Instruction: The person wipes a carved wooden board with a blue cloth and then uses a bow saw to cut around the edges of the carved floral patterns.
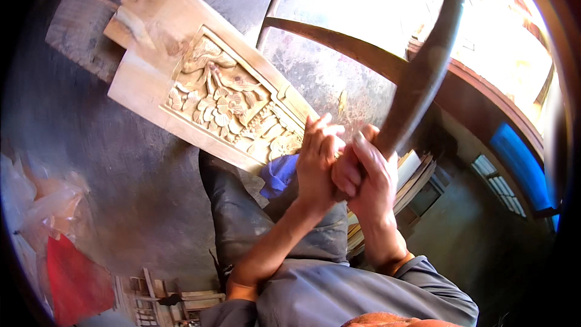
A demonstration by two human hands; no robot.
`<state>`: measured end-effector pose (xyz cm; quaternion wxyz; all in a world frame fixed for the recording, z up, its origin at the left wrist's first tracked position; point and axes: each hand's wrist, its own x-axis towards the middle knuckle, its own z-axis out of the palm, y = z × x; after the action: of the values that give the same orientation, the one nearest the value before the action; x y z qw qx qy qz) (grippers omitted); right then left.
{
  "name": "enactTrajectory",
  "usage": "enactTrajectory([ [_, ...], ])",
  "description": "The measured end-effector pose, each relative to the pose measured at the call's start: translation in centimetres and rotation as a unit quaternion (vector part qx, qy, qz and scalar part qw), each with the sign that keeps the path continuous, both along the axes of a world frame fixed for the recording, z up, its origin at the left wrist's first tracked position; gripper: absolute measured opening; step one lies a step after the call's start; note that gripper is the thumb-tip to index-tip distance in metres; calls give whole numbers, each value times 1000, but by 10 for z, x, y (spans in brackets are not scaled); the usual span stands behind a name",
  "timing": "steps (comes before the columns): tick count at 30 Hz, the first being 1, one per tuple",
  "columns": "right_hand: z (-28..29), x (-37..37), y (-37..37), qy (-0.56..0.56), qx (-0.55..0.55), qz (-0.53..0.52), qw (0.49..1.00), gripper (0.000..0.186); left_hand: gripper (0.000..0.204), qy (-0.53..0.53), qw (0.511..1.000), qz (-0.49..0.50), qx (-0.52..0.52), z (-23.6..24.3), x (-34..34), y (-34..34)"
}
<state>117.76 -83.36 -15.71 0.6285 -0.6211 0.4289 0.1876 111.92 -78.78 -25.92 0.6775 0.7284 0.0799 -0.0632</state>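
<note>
A wooden bow saw (420,79) rises in front of me, its thick right-hand arm slanting up to the right. My right hand (374,175) wraps round the lower part of that arm, with the thumb lying along the wood. Pressed close beside it, my left hand (319,157) has its fingers curled at the saw's lower end; part of its grip is hidden. Just beyond the left fingers lies a pale wooden panel (148,85) with flowers carved in relief. The saw's blade cannot be made out. Blue cloth (279,175) shows beneath the panel's near corner.
A worn plank (85,27) projects from under the panel's far end. Clear plastic (57,197) and a red sheet (75,281) lie at the left, near wood scraps (169,303). Stacked boards (414,181) stand right of my hands. My bent leg (236,206) is under the panel.
</note>
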Motion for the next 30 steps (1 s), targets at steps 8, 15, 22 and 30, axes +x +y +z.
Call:
enactTrajectory([
  [8,-17,-2,2,5,-24,-8,1000,28,34,-4,998,-54,40,-24,-5,0],
  [15,-13,4,7,36,-7,-26,999,24,23,-7,997,-33,68,-19,-4,-3],
  [22,9,-9,1,-14,18,-80,997,23,21,20,999,-22,-23,6,1,6],
  [30,-13,-1,2,6,9,-73,997,26,22,-10,999,1,37,-31,-3,-8],
])
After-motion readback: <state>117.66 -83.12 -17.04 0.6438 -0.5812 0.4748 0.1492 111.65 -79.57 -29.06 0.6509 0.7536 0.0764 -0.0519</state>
